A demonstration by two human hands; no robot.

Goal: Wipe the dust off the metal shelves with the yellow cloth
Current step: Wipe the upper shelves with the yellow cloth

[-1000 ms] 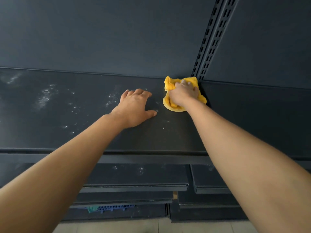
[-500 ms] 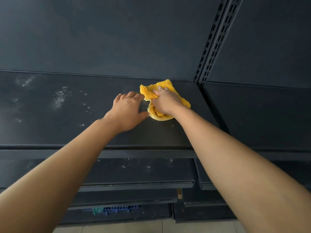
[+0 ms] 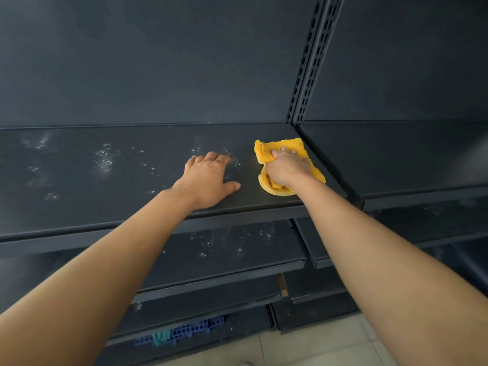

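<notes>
Dark matte metal shelf (image 3: 79,207), speckled with pale dust: right hand (image 3: 287,169) grips the bunched, nubby yellow cloth (image 3: 315,173); left hand (image 3: 208,180) rests flat, fingers spread.

One yellow cloth (image 3: 290,147). Two bare hands: left hand (image 3: 206,178), right hand (image 3: 287,169). Four dark metal shelves (image 3: 118,202) counted in the left bay, tier under tier. One slotted upright (image 3: 311,64) between bays. One blue perforated plastic piece (image 3: 190,328) and one teal scrap (image 3: 161,336) at the bottom.

The right hand (image 3: 287,169) presses a bunched yellow cloth (image 3: 289,149) onto the dusty top shelf (image 3: 132,191); the left hand (image 3: 208,178) rests flat beside it, dust specks beyond its fingers (image 3: 211,157).
</notes>
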